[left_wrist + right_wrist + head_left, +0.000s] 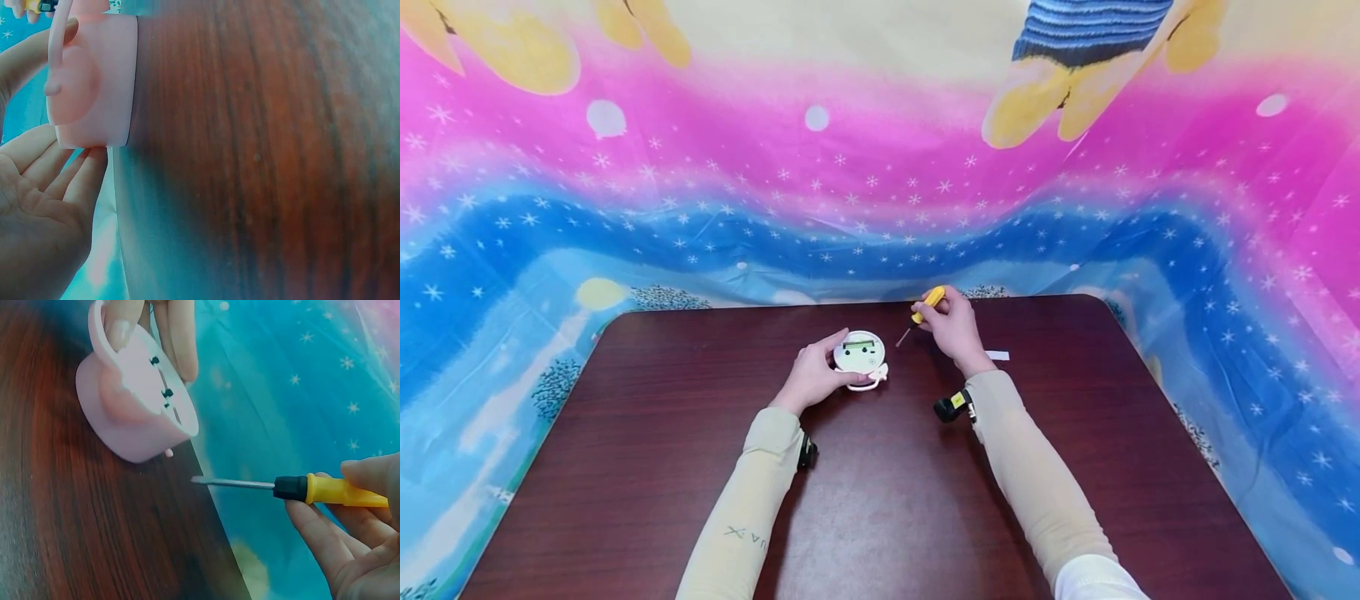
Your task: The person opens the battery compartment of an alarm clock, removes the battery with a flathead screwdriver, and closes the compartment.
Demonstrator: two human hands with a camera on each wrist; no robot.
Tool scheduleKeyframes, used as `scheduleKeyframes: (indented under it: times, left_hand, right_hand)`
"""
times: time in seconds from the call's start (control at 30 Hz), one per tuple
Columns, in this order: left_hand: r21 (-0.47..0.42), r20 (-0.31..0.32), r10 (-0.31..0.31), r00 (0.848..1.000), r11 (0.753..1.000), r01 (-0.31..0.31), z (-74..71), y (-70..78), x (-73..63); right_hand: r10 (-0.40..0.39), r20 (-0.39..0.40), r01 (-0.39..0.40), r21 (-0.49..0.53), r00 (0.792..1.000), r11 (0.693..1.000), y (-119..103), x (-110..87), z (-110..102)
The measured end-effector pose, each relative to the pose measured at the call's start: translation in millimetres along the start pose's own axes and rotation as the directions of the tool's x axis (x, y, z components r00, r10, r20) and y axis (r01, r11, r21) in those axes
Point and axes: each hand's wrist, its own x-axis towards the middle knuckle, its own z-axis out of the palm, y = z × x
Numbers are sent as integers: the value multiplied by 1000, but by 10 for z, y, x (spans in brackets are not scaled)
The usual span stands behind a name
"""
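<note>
My left hand (812,372) grips a small round pinkish-white device (860,357) by its sides, thumb on the near edge and fingers round the far side. Its upper face carries a slot and dark holes, and a curved handle (100,331) sticks out at the near side. In the right wrist view the device (125,419) stands on the table. My right hand (953,323) pinches a screwdriver (331,489) by its yellow and black handle. The metal shaft (231,482) points toward the device, its tip apart from it.
A dark red-brown wooden table (880,483) lies under both hands. Beyond my right wrist a small white strip (997,355) rests on it. A printed pink and blue cloth (850,208) hangs behind the table's far edge.
</note>
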Motion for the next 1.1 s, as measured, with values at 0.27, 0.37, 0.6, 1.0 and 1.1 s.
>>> scheduleKeyframes:
  times: [0.27,0.37,0.6,1.0,1.1]
  left_hand:
    - [-2,1,-6,1000,1000,6,2,-13,3]
    - [-1,3,-9,1000,1000,9,2,-9,0]
    - [-23,6,-14,1000,1000,14,2,-4,-3]
    - [-8,5,-12,1000,1000,12,-6,-7,0]
    - [1,5,-7,1000,1000,7,-6,-8,2]
  right_hand:
    - [-61,-35,63,64,998,996,-84,-41,109]
    - [-72,-42,74,64,997,995,-105,-53,157]
    - [-96,-52,100,83,994,992,-142,-62,273]
    - [-136,-24,136,21,990,990,-183,-56,427]
    - [-143,-24,143,2,989,990,-186,-49,463]
